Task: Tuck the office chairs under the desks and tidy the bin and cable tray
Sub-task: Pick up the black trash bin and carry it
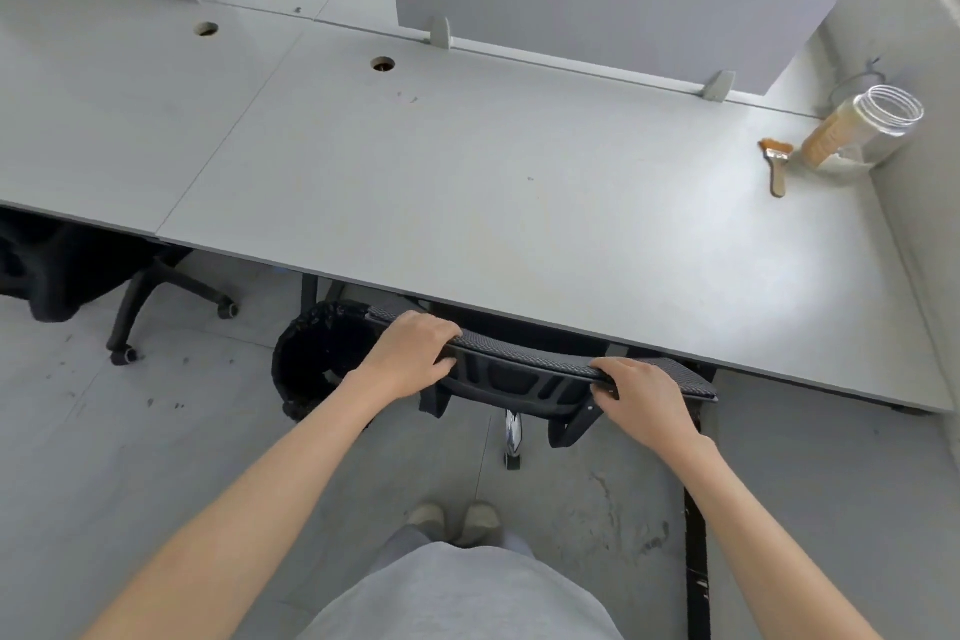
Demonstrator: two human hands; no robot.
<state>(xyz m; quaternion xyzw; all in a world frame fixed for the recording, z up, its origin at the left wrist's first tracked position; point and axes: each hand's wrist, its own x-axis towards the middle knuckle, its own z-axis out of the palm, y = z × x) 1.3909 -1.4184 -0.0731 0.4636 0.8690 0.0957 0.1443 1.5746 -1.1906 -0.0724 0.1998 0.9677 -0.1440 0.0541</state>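
A black mesh office chair [524, 374] stands at the front edge of the grey desk [493, 182], its seat hidden beneath the top. My left hand [410, 353] grips the left end of the backrest's top rail. My right hand [644, 400] grips the right end of the same rail. A round black bin [311, 359] with a dark liner sits on the floor just left of the chair, partly under the desk. A second black chair [78, 276] is tucked under the neighbouring desk at the left, its wheeled legs sticking out.
A clear glass jar [862, 130] and a paintbrush [776, 166] lie at the desk's far right by the wall. Grey divider panels [597, 10] stand along the back. A black strip [696, 572] runs along the floor at the right. My feet [452, 520] are behind the chair.
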